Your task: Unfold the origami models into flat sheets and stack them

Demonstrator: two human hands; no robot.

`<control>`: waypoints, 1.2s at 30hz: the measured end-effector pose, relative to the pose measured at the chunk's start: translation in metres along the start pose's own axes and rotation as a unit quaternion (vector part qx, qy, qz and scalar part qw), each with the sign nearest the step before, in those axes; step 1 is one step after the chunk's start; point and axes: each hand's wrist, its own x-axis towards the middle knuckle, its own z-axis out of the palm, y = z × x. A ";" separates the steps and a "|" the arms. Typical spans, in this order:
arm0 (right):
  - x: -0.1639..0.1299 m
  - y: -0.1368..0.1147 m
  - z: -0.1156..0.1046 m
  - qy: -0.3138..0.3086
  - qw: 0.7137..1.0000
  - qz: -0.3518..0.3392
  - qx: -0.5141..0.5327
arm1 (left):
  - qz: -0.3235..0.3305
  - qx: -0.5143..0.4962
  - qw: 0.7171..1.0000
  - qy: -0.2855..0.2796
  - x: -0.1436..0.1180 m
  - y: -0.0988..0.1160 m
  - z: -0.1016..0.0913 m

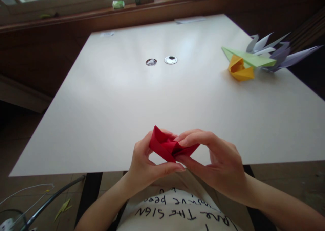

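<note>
- The person's left hand [144, 163] and right hand [215, 163] hold a folded red paper piece [169, 146] between them, above the near edge of the white table [142, 102], at 6 o'clock in the view.
- Left thumb and fingers pinch the paper's left side; right fingertips are pressed together on its right end.
- At 2 o'clock on the table lie a yellow paper model [240, 70], a green paper plane [248, 58] and grey paper planes [281, 53], touching one another.
- Two round holes [170, 60] sit at 12 o'clock.

Head cam, looks fwd/down, close over table [101, 122] near edge.
</note>
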 end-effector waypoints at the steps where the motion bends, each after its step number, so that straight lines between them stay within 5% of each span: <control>1: 0.001 0.000 0.000 -0.005 1.000 -0.001 -0.002 | -0.007 -0.008 1.000 0.001 0.000 -0.001 0.000; 6: 0.012 0.002 -0.010 -0.076 0.996 0.052 -0.013 | -0.060 0.024 0.997 -0.049 0.006 0.001 -0.009; 10: 0.020 0.003 -0.022 -0.164 0.979 0.112 -0.037 | -0.017 0.085 0.992 -0.091 0.013 0.010 -0.024; 16: 0.028 0.013 -0.022 -0.243 0.959 0.035 -0.145 | 0.046 0.266 0.943 -0.195 0.023 0.014 -0.033; 20: 0.022 0.036 -0.009 -0.236 0.926 -0.105 -0.275 | 0.150 0.438 0.874 -0.148 0.025 -0.009 -0.027; 24: 0.012 0.057 -0.005 -0.215 0.895 -0.201 -0.336 | 0.207 0.507 0.825 -0.142 0.021 -0.027 -0.023; 30: 0.005 0.063 -0.005 -0.147 0.858 -0.278 -0.406 | 0.253 0.545 0.789 -0.131 0.019 -0.032 -0.024; 36: 0.003 0.066 -0.001 -0.139 0.869 -0.270 -0.390 | 0.260 0.548 0.785 -0.130 0.022 -0.031 -0.024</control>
